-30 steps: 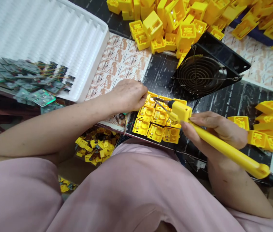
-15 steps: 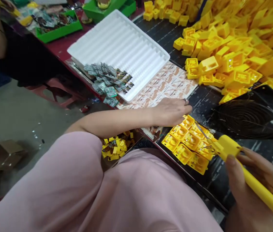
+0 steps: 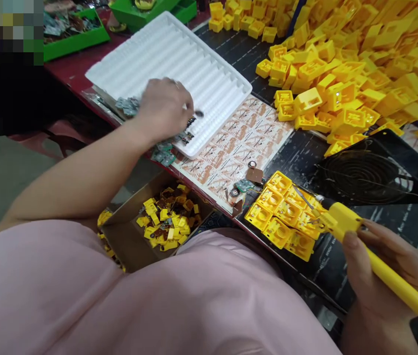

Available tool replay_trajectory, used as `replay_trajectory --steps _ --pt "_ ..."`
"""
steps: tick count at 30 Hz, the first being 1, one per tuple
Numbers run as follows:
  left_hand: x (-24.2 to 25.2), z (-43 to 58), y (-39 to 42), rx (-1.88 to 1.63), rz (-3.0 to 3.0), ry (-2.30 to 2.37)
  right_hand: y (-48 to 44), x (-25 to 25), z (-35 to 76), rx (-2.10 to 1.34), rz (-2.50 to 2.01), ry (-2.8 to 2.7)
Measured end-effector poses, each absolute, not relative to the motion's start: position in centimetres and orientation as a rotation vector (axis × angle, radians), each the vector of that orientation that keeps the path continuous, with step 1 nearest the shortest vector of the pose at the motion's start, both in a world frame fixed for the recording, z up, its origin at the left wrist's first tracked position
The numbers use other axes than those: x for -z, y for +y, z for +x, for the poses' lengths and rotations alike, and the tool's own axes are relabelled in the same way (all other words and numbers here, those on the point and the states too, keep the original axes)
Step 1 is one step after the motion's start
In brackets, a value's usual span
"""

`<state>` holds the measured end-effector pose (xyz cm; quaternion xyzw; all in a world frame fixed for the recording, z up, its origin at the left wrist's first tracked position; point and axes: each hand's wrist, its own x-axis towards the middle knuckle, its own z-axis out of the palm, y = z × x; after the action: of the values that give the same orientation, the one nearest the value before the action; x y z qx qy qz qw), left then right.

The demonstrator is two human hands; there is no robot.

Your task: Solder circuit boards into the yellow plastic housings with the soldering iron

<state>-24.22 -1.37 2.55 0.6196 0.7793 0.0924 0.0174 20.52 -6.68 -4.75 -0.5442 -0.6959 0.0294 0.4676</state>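
Observation:
My left hand (image 3: 166,108) is over the near left part of a white foam tray (image 3: 209,64), fingers closed and slightly blurred. It is among small circuit boards (image 3: 127,105) with wires; a small dark round part (image 3: 199,114) shows at the fingertips, and what they pinch is mostly hidden. My right hand (image 3: 382,266) grips a yellow soldering iron (image 3: 349,224) with a thin metal tip. That tip points left over a block of open yellow plastic housings (image 3: 279,209) on the table edge. Beside the housings lie a brown square piece (image 3: 254,175), a green board (image 3: 245,185) and round metal parts (image 3: 252,164).
A big heap of yellow housings (image 3: 345,74) covers the back right. A black fan (image 3: 364,172) lies right of the block. Below the table edge stands a cardboard box (image 3: 127,236) of yellow pieces. Green trays (image 3: 79,42) are at the back left, near a person in dark clothing.
My left hand has moved from the yellow housings back and left to the boards on the foam tray, uncovering the brown piece and green board. My right hand has hardly moved.

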Motion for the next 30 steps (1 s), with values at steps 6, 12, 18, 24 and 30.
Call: replay_trajectory --steps 6,12,18,24,30 --pt "-3.7 -19.3 -0.3 -1.264 1.193 1.374 -6.6 3.9 19.1 -0.108 -1.006 -1.699" --pt "-1.3 -8.6 -1.2 -1.08 0.757 1.103 -7.6 2.5 16.0 -0.443 -0.959 -1.81" --pt "-0.5 -3.7 -3.6 -1.196 0.55 0.826 -7.0 3.4 14.0 -0.345 -0.922 -1.656" --pt "1.0 -4.8 -4.2 -1.251 0.454 0.826 -7.3 2.6 15.0 -0.109 -0.877 -1.758" --pt "2.4 -5.9 -5.7 -1.341 1.056 0.91 -7.5 2.7 16.3 0.08 -0.934 -1.894"
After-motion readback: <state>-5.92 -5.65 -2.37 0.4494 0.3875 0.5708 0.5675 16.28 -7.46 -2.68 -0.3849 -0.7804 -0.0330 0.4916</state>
